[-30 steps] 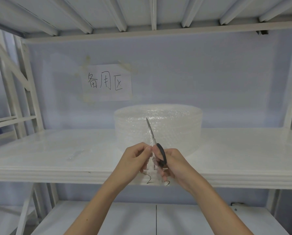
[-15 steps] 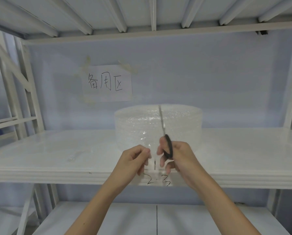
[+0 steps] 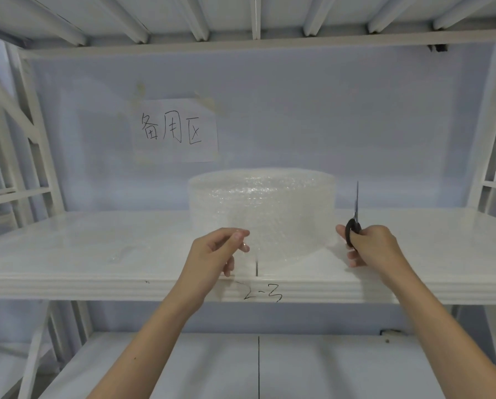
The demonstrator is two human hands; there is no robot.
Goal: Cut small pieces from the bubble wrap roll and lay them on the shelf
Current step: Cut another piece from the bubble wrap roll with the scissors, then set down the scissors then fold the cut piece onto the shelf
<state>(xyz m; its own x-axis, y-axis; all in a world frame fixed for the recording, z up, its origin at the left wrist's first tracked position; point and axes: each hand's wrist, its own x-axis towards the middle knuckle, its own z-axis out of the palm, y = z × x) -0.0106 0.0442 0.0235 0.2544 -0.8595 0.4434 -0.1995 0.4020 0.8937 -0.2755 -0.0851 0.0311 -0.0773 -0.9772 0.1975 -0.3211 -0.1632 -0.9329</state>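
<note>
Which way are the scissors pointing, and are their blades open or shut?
Upright and shut. The right hand holds the scissors by the black handle; the blades rise as one thin line, tip up, beside the bubble wrap roll.

Clear bubble-textured plastic wrap roll (image 3: 262, 210) on glossy white metal shelf (image 3: 97, 254). Black-handled scissors with silver blades (image 3: 354, 226). White paper wall sign (image 3: 175, 131) with black handwriting; wall pale lilac-blue.

roll (image 3: 262, 214) blocks shelf (image 3: 68, 254) centre; free room l & r.

Head cam, single view: faces fwd at shelf (image 3: 68, 254), close, hands in frame.
</note>
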